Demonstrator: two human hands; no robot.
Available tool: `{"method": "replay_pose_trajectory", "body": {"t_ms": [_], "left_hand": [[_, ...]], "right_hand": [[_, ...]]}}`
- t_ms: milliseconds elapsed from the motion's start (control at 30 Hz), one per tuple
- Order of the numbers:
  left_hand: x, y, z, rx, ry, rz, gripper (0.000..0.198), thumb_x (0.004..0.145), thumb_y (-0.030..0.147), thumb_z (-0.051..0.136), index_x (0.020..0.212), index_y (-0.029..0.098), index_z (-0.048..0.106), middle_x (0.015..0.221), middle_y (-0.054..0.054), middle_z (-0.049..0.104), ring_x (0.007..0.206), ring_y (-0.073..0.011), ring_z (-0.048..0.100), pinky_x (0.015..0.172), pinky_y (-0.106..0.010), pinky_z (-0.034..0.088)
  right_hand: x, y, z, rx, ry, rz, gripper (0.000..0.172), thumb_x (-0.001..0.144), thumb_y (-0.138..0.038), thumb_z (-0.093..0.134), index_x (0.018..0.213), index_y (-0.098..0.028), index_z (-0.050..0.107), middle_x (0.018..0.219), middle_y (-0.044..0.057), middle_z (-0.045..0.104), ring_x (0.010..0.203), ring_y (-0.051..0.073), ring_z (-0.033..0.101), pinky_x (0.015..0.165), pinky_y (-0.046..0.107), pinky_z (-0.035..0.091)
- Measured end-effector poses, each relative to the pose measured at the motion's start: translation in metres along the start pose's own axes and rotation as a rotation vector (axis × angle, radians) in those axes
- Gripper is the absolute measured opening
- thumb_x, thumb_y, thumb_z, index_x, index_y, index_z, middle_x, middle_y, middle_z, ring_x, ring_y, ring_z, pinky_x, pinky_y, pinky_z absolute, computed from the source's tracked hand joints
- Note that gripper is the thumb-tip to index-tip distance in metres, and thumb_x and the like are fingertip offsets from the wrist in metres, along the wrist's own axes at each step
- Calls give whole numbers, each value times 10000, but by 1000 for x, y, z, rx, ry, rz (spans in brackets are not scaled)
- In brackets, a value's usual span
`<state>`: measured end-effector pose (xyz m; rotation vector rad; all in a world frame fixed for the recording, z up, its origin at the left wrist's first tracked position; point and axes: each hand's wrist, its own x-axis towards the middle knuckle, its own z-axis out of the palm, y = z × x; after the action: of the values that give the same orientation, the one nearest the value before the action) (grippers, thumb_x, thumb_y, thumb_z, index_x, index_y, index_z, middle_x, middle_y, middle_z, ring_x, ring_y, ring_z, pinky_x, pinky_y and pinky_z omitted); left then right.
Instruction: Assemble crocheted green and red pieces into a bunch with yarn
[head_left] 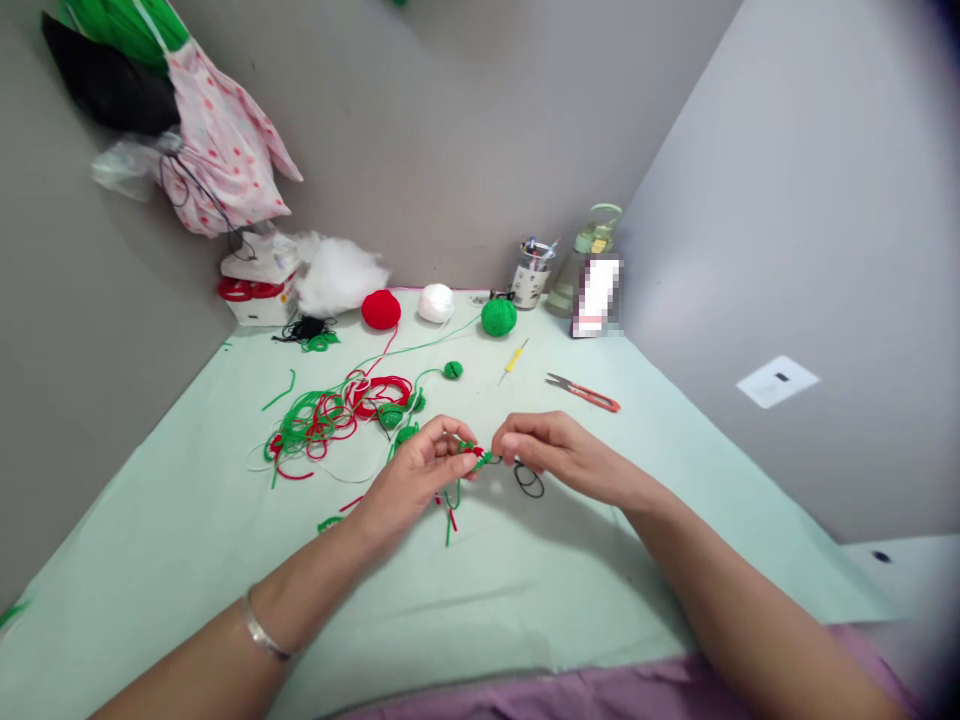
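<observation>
Between the thumb and fingers of my left hand (435, 460) is a small green and red crocheted piece (477, 456). Green and red yarn ends (451, 522) hang below it. Just to the right, my right hand (551, 450) is closed in a pinch on a thin black cord (529, 482), which curls in loops under the fingers and runs toward the piece. Whether a needle is in that pinch is hidden. Small green crocheted balls (391, 416) lie behind my left hand, and another green ball (453, 370) sits farther back.
Tangled green, red and white yarn (322, 420) spreads over the left of the table (187, 540). Red (381, 310), white (436, 303) and green (499, 317) yarn balls line the back. A yellow-handled hook (514, 360), orange snips (583, 392), pen cup (532, 275) and phone (598, 297) are behind my right hand.
</observation>
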<state>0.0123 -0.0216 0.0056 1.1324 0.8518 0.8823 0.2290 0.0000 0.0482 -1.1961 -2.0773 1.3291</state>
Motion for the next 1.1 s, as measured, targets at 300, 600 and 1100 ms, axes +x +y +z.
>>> {"method": "replay_pose_trajectory", "body": {"t_ms": [300, 600, 1100], "left_hand": [[-2, -3, 3, 99, 0, 92, 252, 877, 367, 642, 1059, 235, 528, 875, 8, 646, 803, -140, 635, 770, -289, 452], [-5, -3, 4, 213, 71, 246, 268, 820, 271, 706, 1063, 219, 605, 891, 4, 656, 806, -137, 620, 761, -270, 478], [4, -2, -5, -68, 183, 53, 235, 815, 392, 728, 873, 189, 626, 863, 18, 630, 819, -132, 646, 794, -288, 565]], "right_hand": [[8, 6, 15, 352, -1, 152, 343, 840, -455, 648, 704, -144, 597, 624, -27, 483, 538, 70, 356, 502, 224, 273], [13, 10, 17, 509, 7, 228, 367, 780, -462, 719, 682, -126, 609, 585, -30, 506, 479, 43, 314, 470, 216, 231], [1, 8, 19, -156, 450, -215, 73, 937, -234, 564, 915, -195, 623, 780, 10, 604, 591, 99, 522, 562, 244, 418]]}}
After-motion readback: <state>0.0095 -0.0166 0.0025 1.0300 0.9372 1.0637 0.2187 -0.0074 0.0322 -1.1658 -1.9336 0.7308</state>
